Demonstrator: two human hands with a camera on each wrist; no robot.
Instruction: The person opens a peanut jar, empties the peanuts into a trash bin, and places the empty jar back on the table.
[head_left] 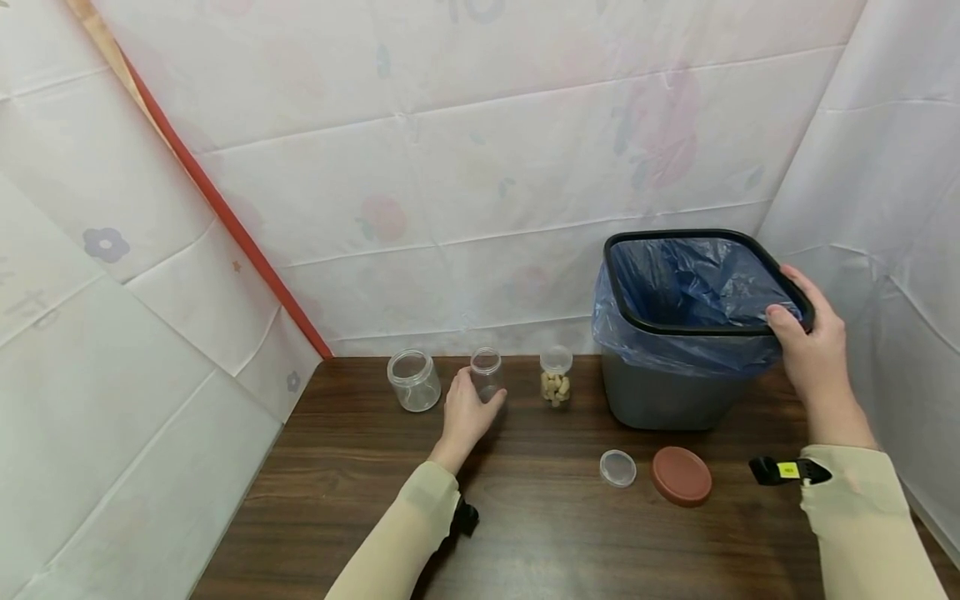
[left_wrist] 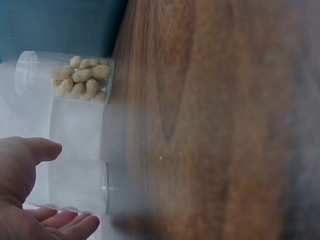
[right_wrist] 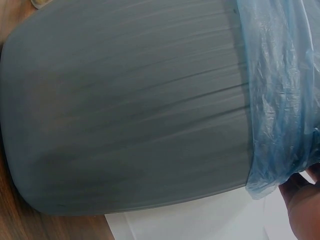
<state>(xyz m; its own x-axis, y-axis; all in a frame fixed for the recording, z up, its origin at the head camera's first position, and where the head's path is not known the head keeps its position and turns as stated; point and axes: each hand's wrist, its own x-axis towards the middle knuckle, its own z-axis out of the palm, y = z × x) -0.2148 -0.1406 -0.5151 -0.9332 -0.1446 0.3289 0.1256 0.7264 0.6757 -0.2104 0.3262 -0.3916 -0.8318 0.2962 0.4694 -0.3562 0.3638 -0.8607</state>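
Note:
A small clear empty jar (head_left: pixel 486 375) without a lid stands at the back of the table. My left hand (head_left: pixel 468 410) is around it, thumb on one side and fingers on the other. In the left wrist view a gap shows between the thumb (left_wrist: pixel 47 150) and the jar wall. My right hand (head_left: pixel 817 350) grips the right side of the rim of a grey trash can (head_left: pixel 660 396), with thumb over the rim. A blue bag (head_left: pixel 705 279) lines the can and folds down over its outside.
A wider clear jar (head_left: pixel 415 382) stands left of the small one. To its right is a lidded jar of peanuts (head_left: pixel 556 382). Nearer the front lie a clear lid (head_left: pixel 618 468) and a reddish-brown lid (head_left: pixel 681 476). White cloth (head_left: pixel 450 192) hangs behind the table.

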